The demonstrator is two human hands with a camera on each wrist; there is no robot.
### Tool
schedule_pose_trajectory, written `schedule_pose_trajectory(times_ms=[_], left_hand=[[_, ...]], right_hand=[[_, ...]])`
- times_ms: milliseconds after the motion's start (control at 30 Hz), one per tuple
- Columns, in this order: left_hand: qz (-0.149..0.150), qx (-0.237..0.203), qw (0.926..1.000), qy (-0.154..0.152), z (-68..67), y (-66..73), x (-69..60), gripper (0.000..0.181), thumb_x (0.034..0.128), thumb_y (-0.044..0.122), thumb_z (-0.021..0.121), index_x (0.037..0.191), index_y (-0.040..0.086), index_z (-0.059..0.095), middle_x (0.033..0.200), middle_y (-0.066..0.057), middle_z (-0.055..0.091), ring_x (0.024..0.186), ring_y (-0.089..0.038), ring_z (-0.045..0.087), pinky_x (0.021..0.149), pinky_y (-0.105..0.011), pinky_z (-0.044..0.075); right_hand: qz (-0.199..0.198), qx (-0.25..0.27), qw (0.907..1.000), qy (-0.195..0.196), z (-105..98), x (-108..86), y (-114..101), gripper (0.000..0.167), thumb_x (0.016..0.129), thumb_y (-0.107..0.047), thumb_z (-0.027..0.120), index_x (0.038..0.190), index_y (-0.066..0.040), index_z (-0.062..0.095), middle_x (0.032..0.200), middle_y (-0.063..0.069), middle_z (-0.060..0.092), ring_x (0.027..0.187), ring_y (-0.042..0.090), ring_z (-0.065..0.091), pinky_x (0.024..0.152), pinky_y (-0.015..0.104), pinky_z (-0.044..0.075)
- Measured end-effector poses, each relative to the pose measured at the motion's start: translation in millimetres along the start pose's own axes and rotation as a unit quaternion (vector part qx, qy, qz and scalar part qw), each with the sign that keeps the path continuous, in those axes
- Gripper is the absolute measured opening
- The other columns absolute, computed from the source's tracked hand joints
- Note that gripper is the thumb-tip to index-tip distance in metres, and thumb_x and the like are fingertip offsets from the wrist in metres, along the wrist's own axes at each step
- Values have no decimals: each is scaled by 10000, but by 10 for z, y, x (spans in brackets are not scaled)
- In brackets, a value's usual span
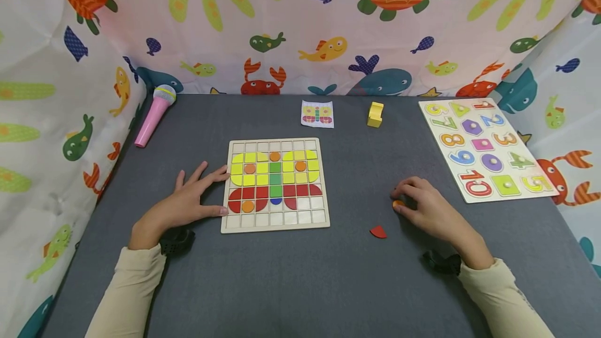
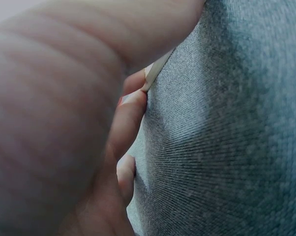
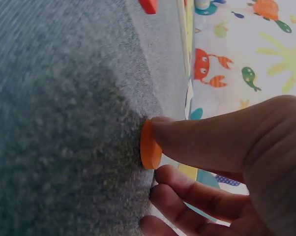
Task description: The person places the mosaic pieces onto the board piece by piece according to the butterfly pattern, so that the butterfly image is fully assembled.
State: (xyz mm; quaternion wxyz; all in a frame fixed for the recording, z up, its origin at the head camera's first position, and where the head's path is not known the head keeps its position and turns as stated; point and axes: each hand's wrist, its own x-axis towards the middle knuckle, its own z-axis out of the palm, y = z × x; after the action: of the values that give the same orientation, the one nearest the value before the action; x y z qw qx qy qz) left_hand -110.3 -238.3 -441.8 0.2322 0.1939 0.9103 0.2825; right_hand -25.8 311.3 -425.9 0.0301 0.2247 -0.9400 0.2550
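Note:
A wooden grid board (image 1: pixel 275 227) lies on the table, bearing a butterfly pattern of yellow, red, green, orange and blue pieces. Several squares at its lower right show no coloured piece. My left hand (image 1: pixel 190 200) touches the board's left edge, fingers spread and thumb near the lower corner; the left wrist view shows fingertips at the board's edge (image 2: pixel 158 69). Right of the board, my right hand (image 1: pixel 427 210) pinches an orange disc (image 3: pixel 149 145) at the table surface, thumb on it and fingers curled alongside. A red quarter-circle piece (image 1: pixel 378 232) lies to the left of that hand.
Behind the board lie a small butterfly picture card (image 1: pixel 317 114) and a yellow block (image 1: pixel 375 115). A number-and-shape puzzle board (image 1: pixel 488 150) is at the right. A pink toy microphone (image 1: pixel 156 115) rests at the far left. A printed cloth (image 1: pixel 291 9) hangs around the table.

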Motion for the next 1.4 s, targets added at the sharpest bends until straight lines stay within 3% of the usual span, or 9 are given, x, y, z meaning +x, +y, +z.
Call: schedule_pose_trajectory(times_ms=[233, 367, 500, 733, 1067, 1400], left_hand=[[-35, -21, 10000, 6, -11, 4, -17, 1043, 895, 562, 835, 1700, 165, 306, 1768, -192, 159, 1608, -469, -116, 1159, -732, -209], [-60, -2, 10000, -4, -6, -3, -16, 1046, 894, 572, 832, 1702, 170, 303, 1770, -187, 155, 1608, -467, -118, 1159, -732, -208], [-49, 4, 10000, -4, 5, -8, -10, 1042, 892, 583, 827, 1700, 175, 311, 1774, -173, 155, 1610, -462, -116, 1161, -732, -207], [32, -22, 10000, 35, 11, -15, -7, 1029, 898, 577, 823, 1701, 177, 317, 1774, -158, 171, 1615, -449, -109, 1166, -727, -202], [33, -16, 10000, 77, -1, 13, -12, 996, 903, 541, 833, 1690, 172, 345, 1775, -145, 179, 1619, -442, -98, 1172, -718, -203], [27, -82, 10000, 51, 2, 3, -20, 1005, 911, 541, 827, 1699, 175, 322, 1765, -182, 188, 1615, -454, -100, 1171, -719, -202]], right_hand=[[-332, -290, 9989, 179, 43, -3, 15, 213, 847, 24, 873, 1000, -62, 752, 1029, 64, 665, 943, 264, 572, 794, 489, 481], [-322, -38, 9993, 179, 48, 14, 15, 225, 853, 42, 866, 994, -83, 743, 955, -16, 659, 834, 148, 577, 696, 377, 499], [-11, 374, 9993, 53, 22, 47, -2, 209, 874, 31, 857, 963, -117, 740, 863, -87, 639, 731, 58, 561, 621, 283, 483], [462, 844, 9949, -312, -11, 195, -63, 139, 936, -27, 825, 982, -144, 764, 859, -100, 693, 750, 79, 613, 673, 276, 521], [373, 1419, 9874, -591, 76, 518, -312, 140, 975, -30, 785, 1091, -106, 795, 950, -29, 735, 810, 143, 633, 721, 285, 538], [186, 1833, 9799, -771, 285, 801, -592, 106, 991, -45, 768, 1060, -120, 796, 956, -12, 745, 817, 152, 645, 745, 315, 554]])
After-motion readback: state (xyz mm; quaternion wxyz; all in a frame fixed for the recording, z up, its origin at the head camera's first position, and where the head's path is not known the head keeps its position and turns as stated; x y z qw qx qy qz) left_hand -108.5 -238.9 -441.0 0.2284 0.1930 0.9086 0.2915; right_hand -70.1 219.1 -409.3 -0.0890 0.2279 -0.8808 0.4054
